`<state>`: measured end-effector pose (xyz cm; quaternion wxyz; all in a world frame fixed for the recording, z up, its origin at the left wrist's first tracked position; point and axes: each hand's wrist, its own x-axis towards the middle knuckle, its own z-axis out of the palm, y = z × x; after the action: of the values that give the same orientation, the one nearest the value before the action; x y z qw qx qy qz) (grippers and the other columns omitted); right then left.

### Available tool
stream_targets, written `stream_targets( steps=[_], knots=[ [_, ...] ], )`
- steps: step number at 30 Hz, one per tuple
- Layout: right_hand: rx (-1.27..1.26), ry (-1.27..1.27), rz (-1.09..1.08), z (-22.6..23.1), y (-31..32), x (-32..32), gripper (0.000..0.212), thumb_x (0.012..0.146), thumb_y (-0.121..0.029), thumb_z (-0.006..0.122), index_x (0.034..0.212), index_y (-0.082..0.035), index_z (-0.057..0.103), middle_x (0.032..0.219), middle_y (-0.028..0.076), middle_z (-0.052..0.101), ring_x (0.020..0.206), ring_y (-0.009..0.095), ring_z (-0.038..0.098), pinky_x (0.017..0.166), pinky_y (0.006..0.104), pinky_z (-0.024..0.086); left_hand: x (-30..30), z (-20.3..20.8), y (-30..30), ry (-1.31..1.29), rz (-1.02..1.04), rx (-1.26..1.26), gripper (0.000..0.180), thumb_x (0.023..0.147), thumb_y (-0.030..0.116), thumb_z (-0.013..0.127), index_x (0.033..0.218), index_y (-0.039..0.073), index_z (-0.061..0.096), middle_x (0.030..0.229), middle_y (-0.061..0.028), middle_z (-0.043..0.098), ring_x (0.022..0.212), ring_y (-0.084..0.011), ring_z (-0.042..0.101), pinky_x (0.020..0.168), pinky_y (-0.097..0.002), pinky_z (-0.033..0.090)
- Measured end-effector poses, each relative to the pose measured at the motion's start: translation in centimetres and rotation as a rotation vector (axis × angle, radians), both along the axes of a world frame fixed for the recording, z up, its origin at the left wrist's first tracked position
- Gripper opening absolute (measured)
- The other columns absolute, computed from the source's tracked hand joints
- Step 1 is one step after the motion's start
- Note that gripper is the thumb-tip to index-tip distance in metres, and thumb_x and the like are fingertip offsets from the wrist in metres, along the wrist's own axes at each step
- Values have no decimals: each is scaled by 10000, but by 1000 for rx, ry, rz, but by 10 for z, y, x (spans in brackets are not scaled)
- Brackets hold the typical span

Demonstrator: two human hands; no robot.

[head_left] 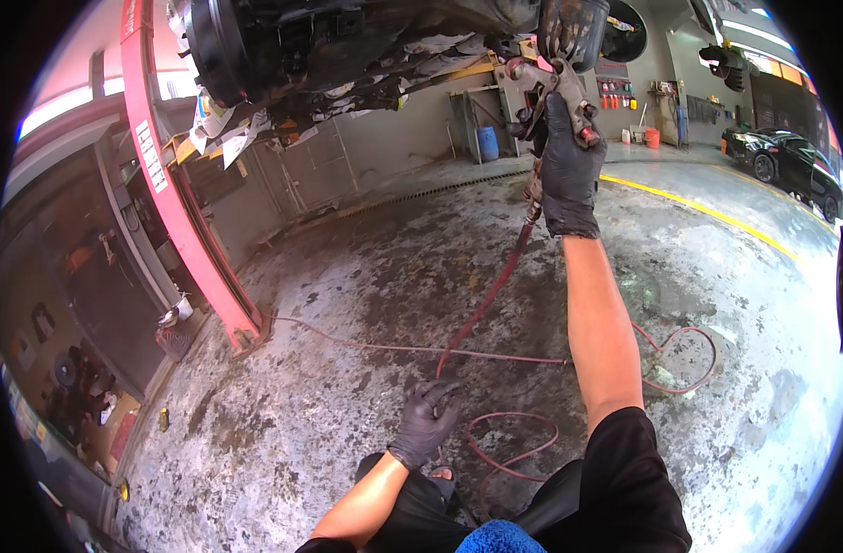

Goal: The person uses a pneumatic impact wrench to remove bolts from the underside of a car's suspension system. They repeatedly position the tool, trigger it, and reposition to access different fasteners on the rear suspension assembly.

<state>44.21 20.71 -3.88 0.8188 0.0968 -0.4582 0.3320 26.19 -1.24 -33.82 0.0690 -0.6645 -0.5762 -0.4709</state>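
My right hand (572, 166), in a black glove, is raised at arm's length. It is wrapped round the handle of a worn, stained spray gun (569, 92). A dark cup (573, 35) sits at the gun's top, close under the vehicle's underside (375, 46). From the gun's lower end a red air hose (497, 290) runs down and leftward. My left hand (425, 424), also black-gloved, hangs low before my leg. Its fingers are loosely bent and apart, with nothing visible in them. The hose passes out of sight behind that hand.
A red lift post (187, 203) stands at left. Loops of hose (509, 442) lie on the stained concrete floor (366, 276). Paper sheets (210, 120) hang off the raised vehicle. Farther back are a blue drum (488, 144), an orange bucket (653, 137) and a black car (785, 166).
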Motion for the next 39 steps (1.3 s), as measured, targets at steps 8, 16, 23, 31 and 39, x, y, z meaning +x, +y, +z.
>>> stream_targets(
  steps=[8, 16, 23, 31, 39],
  knots=[
    [17, -44, -39, -1, 16, 9, 311, 976, -277, 703, 1168, -32, 720, 959, -4, 731, 736, 63, 616, 652, 238, 467, -37, 35, 7, -169, -18, -2, 263, 849, 11, 701, 1108, 36, 733, 1059, -139, 721, 1024, -265, 668, 926, -360, 507],
    [31, -96, -163, 24, 51, -16, 265, 1029, -178, 609, 1239, -33, 680, 1074, 4, 733, 839, 96, 683, 671, 240, 517, -89, 49, 74, -225, -132, -115, 225, 907, 40, 691, 1127, 12, 729, 1079, -88, 720, 988, -149, 657, 897, -301, 521],
    [139, -99, -119, 18, 53, -62, 241, 992, -187, 675, 1162, -21, 718, 908, 13, 730, 725, 73, 651, 617, 244, 511, -86, 261, 163, 25, -556, 300, 257, 912, 108, 690, 1148, 10, 714, 1134, -167, 671, 1085, -285, 614, 992, -430, 464],
    [-66, -157, -291, 20, 73, -101, 163, 946, -11, 615, 1103, -5, 659, 1052, 71, 714, 889, 126, 686, 765, 296, 560, -9, 431, 227, 831, -723, 845, 173, 844, 139, 770, 984, 42, 739, 965, -112, 696, 917, -289, 648, 927, -402, 464],
    [7, -250, -364, 2, 85, -80, 185, 898, -53, 659, 1072, -6, 698, 910, 29, 725, 783, 108, 656, 719, 287, 536, -13, 425, 268, 766, -909, 810, 207, 794, 147, 796, 960, 42, 733, 951, -123, 702, 907, -298, 653, 822, -408, 522]
  ],
)
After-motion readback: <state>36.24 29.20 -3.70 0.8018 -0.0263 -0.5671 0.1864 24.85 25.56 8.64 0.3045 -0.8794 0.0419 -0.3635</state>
